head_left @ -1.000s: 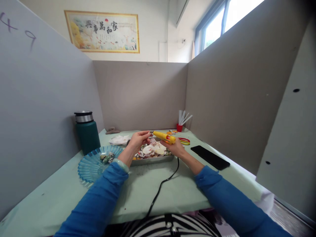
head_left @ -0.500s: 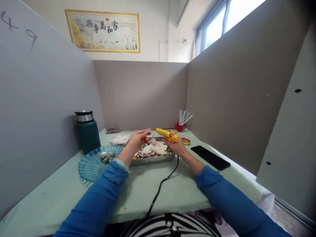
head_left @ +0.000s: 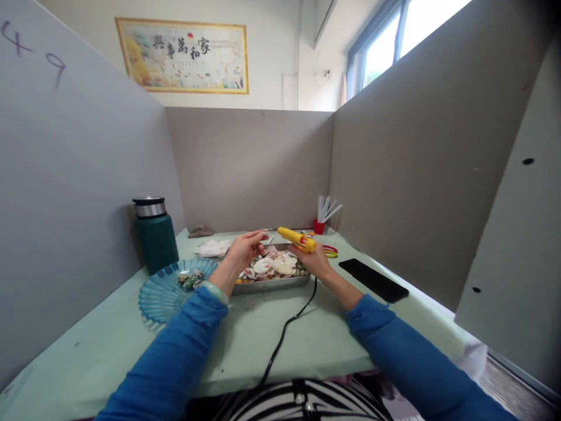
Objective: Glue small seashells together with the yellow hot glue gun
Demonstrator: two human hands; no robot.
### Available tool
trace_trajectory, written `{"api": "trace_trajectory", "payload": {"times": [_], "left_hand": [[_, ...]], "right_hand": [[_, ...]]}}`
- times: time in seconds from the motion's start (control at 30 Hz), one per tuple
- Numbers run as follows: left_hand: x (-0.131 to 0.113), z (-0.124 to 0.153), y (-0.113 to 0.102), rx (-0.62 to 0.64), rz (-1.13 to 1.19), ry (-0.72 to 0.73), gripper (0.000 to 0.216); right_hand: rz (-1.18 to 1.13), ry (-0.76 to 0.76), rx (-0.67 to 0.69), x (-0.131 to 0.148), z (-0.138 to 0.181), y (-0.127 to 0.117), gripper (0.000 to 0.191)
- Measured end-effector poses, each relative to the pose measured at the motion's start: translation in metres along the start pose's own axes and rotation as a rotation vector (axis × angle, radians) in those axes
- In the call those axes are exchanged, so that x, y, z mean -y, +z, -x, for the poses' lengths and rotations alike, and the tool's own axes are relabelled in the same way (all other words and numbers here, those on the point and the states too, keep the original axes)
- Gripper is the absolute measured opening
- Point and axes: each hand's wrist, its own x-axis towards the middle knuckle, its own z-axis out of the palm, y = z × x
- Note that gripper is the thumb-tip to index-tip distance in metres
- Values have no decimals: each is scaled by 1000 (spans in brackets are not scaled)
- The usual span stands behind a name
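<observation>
My right hand grips a yellow glue gun, its nozzle aimed left toward my other hand. Its black cord trails down across the table toward me. My left hand is raised over the metal tray and pinches a small shell between thumb and fingertips, close to the nozzle. The tray holds several white, pink and dark shells.
A blue ribbed glass plate with a few dark shells lies left of the tray. Behind it stands a green flask. A crumpled tissue, a red cup of white sticks, red-yellow scissors and a black phone lie around. Partition walls close three sides.
The glue gun has risen a little and shifted right, with its nozzle a bit higher. My left hand has lifted slightly and now pinches the small shell at the nozzle.
</observation>
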Motion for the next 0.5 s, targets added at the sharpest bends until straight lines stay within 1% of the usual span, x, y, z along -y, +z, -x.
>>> {"api": "trace_trajectory", "payload": {"times": [0.2, 0.37, 0.5], "left_hand": [[0, 0, 0, -15, -1, -12, 13], [-1, 2, 1, -22, 11, -10, 13], [-1, 2, 1, -18, 37, -18, 11]], "right_hand": [[46, -10, 26, 2, 2, 1, 31], [12, -10, -30, -1, -1, 0, 33], [-5, -14, -21, 1, 1, 1, 34]]}}
